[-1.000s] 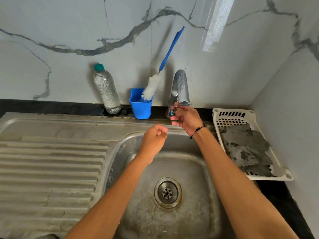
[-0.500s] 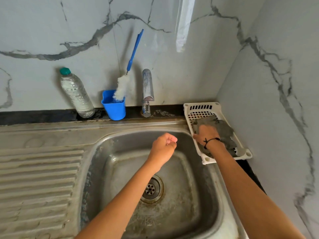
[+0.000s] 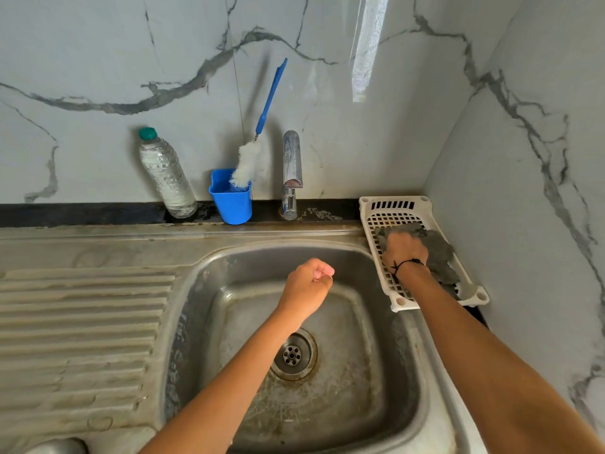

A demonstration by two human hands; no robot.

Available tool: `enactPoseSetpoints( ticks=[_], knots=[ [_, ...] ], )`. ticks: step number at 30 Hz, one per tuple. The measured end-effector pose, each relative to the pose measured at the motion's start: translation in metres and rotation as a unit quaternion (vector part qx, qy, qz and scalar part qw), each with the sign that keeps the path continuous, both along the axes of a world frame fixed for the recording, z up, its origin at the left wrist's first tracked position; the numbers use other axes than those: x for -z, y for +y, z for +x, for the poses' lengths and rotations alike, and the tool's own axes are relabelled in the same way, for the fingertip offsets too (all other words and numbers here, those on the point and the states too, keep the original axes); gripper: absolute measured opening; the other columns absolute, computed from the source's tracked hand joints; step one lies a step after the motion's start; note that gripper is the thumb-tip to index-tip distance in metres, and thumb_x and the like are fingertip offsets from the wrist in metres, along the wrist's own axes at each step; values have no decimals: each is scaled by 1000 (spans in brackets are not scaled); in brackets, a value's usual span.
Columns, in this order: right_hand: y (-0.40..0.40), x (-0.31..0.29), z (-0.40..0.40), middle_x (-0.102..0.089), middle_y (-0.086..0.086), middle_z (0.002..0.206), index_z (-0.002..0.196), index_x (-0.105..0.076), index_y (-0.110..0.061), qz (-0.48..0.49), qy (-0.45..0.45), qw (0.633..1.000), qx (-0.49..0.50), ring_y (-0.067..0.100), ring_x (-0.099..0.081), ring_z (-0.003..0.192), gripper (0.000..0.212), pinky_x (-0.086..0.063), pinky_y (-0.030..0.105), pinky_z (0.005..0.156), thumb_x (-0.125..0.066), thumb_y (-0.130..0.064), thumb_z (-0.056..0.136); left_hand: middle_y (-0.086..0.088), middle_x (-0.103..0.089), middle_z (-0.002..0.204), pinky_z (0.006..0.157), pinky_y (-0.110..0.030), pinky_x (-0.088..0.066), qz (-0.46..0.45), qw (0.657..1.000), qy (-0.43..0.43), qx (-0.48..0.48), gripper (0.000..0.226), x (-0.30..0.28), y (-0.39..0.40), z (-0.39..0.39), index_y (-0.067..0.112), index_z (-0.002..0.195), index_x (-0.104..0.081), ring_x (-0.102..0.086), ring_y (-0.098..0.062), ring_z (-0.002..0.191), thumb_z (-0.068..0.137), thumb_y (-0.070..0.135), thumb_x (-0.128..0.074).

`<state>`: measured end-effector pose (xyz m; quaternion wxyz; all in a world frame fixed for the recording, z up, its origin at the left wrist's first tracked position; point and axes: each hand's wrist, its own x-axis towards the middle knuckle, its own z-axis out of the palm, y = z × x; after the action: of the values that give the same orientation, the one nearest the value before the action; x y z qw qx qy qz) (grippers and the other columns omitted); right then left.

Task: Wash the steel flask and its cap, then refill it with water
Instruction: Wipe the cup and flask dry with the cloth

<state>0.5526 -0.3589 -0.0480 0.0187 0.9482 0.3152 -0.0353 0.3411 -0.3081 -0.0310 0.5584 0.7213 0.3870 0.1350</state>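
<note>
My left hand point(image 3: 306, 286) hovers over the steel sink point(image 3: 229, 257) with its fingers curled into a fist; nothing shows in it. My right hand point(image 3: 404, 250), with a black cord at the wrist, reaches into the white basket point(image 3: 393, 204) at the right and grips a grey cloth point(image 3: 440, 253), which bunches around its fingers. A rounded steel thing point(image 3: 59, 447) shows at the bottom left edge; I cannot tell whether it is the flask. No cap is in sight. The tap point(image 3: 292, 165) stands behind the basin with no water running.
A blue cup point(image 3: 232, 204) holding a white bottle brush point(image 3: 247, 165) with a blue handle stands left of the tap. A clear plastic bottle point(image 3: 167, 175) with a green cap is further left. The ribbed draining board point(image 3: 82, 322) fills the left side. A marble wall closes the right.
My right hand left the tap, moved right into the basket and closed on the grey cloth. My left hand stayed in a fist over the sink. The view swung right.
</note>
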Motion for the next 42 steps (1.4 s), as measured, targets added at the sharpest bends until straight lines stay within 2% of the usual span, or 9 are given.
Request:
enactPoseSetpoints(
  ticks=[7, 13, 16, 19, 22, 28, 31, 36, 42],
  knots=[
    [-12, -44, -5, -64, 19, 108, 113, -54, -3, 128, -34, 991, 7, 37, -61, 99, 24, -49, 40, 77, -47, -11, 92, -7, -64, 107, 85, -29, -48, -9, 1000, -8, 8, 15, -8, -10, 10, 18, 98, -62, -59, -19, 97, 92, 10, -50],
    [-26, -93, -57, -65, 17, 93, 103, -57, -2, 321, -21, 946, -33, 36, -59, 86, 21, -34, 29, 63, -49, -5, 84, 4, -62, 103, 72, -5, -40, 39, 997, -71, -17, 22, -28, -22, 17, 16, 105, -62, -55, -7, 94, 93, 4, -49],
    [-32, -98, -88, -59, 7, 74, 85, -59, -5, 445, 124, 886, -47, 25, -52, 70, 7, -33, 27, 60, -54, -3, 81, 7, -60, 111, 84, -6, -40, 144, 984, -102, -24, 28, -40, -25, 3, 15, 117, -61, -52, -9, 105, 92, 6, -53],
    [-37, -95, -117, -59, 10, 76, 75, -58, -10, 536, 427, 728, 13, 24, -54, 76, 18, -46, 37, 74, -48, 4, 81, 1, -61, 119, 99, -32, -40, 252, 962, -91, -44, 31, -39, -23, -23, 17, 122, -61, -50, -19, 113, 91, 11, -57],
    [-45, -86, -145, -63, 16, 89, 86, -59, -1, 524, 594, 609, 45, 28, -58, 88, 22, -47, 43, 90, -39, 7, 82, 1, -59, 124, 100, -32, -38, 271, 959, -63, -62, 34, -32, -28, -59, 19, 125, -58, -47, -20, 115, 92, 14, -56],
    [-52, -61, -206, -71, 11, 88, 91, -67, -7, 403, 736, 542, 48, 22, -67, 78, 36, -51, 38, 76, -31, -11, 88, -2, -58, 121, 102, -31, -36, 250, 961, -15, -116, 33, -8, -43, -127, 20, 124, -61, -49, -22, 117, 91, 17, -58],
    [-49, -47, -234, -69, 16, 106, 106, -66, -6, 338, 791, 510, 31, 26, -67, 92, 39, -51, 42, 82, -36, -28, 96, -1, -54, 122, 101, -24, -33, 238, 959, 7, -152, 34, 1, -57, -167, 22, 126, -60, -46, -20, 118, 92, 20, -58],
    [-41, -28, -279, -60, 23, 120, 125, -54, -1, 269, 829, 489, -13, 34, -63, 104, 47, -54, 46, 82, -61, -20, 83, -2, -56, 125, 94, -12, -32, 233, 957, 26, -174, 35, -7, -71, -218, 21, 128, -59, -52, -14, 116, 94, 19, -56],
    [-33, -22, -329, -64, 21, 115, 117, -59, 0, 264, 804, 532, 31, 34, -63, 104, 30, -53, 46, 84, -54, -6, 88, 2, -61, 121, 90, -12, -35, 213, 942, 30, -256, 27, -9, -76, -280, 17, 120, -64, -54, -11, 111, 94, 16, -55]
  ],
)
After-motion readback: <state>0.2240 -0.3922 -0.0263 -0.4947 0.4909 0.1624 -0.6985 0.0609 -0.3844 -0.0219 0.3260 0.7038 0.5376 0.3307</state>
